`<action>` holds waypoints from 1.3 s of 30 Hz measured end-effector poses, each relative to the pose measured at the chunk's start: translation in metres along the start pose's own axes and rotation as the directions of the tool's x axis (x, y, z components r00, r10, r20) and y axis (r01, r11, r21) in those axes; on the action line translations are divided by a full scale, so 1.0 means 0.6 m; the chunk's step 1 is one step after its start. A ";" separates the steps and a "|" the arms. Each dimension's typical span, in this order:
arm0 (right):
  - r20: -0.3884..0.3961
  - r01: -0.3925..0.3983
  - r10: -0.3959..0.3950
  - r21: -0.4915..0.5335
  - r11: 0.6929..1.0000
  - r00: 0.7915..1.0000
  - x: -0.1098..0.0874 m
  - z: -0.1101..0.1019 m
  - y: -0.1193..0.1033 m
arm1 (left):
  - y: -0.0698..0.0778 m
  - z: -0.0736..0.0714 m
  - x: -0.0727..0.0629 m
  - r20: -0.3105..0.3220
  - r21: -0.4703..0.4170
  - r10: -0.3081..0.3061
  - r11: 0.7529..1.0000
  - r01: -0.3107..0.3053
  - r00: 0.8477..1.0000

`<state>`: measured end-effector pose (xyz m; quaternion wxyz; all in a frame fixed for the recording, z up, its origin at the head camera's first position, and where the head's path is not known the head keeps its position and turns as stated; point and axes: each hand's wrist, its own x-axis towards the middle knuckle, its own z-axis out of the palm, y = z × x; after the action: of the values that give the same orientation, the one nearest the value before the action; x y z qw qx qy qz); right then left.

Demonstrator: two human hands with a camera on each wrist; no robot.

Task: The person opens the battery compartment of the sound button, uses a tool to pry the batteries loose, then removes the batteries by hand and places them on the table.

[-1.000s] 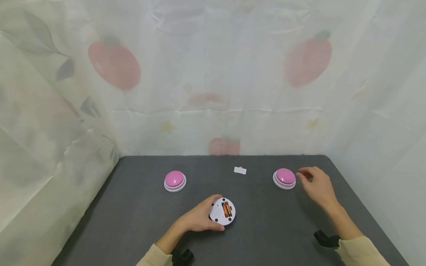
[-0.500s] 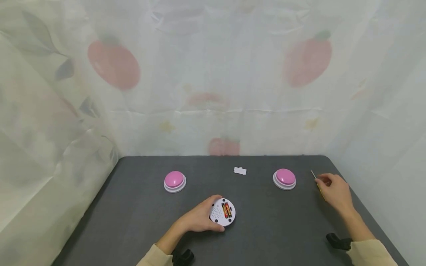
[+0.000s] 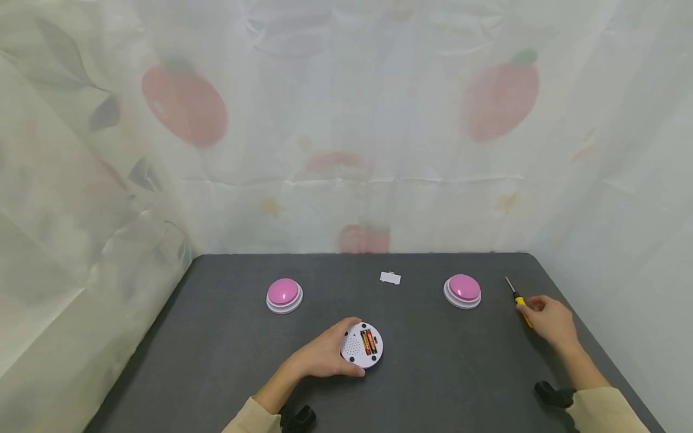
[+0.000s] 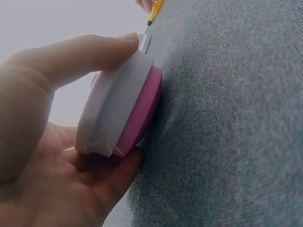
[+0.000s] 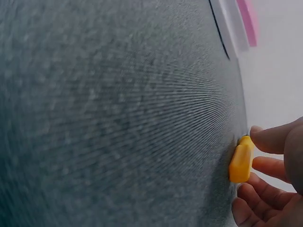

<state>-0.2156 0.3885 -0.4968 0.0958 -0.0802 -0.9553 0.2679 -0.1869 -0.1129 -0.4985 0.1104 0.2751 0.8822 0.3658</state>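
My left hand (image 3: 325, 352) grips an upside-down pink push button by its edge, thumb on one side and fingers on the other. In the head view, its white underside (image 3: 354, 346) faces up, with two batteries (image 3: 369, 342) in a compartment. The pink dome (image 4: 144, 111) faces the table in the left wrist view. A screwdriver (image 3: 520, 300) with a yellow and black handle lies on the table at the right. My right hand (image 3: 551, 322) is over its handle; in the right wrist view the fingers (image 5: 267, 168) are loosely spread right beside the yellow handle (image 5: 241, 163).
Two more pink buttons on white bases stand upright, one at the left (image 3: 284, 293) and one at the right (image 3: 462, 290). A small white battery cover (image 3: 390, 278) lies between them, near the back edge of the dark table (image 3: 411, 385). Patterned curtains (image 3: 346, 120) surround the table.
My right hand has moved away from the right button, back toward the right table edge, uncovering the screwdriver, which has stayed still over the last half second. My left hand has kept its hold.
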 end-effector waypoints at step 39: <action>-0.179 0.135 -0.108 0.150 0.979 0.978 -0.015 -0.019 -0.143 | -0.006 -0.007 -0.006 -0.012 0.029 0.024 0.999 -0.024 1.000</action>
<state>-0.2128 0.3201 -0.4434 0.1994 -0.0360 -0.9219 0.3301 -0.1871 -0.1195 -0.4978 0.0968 0.2849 0.8848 0.3558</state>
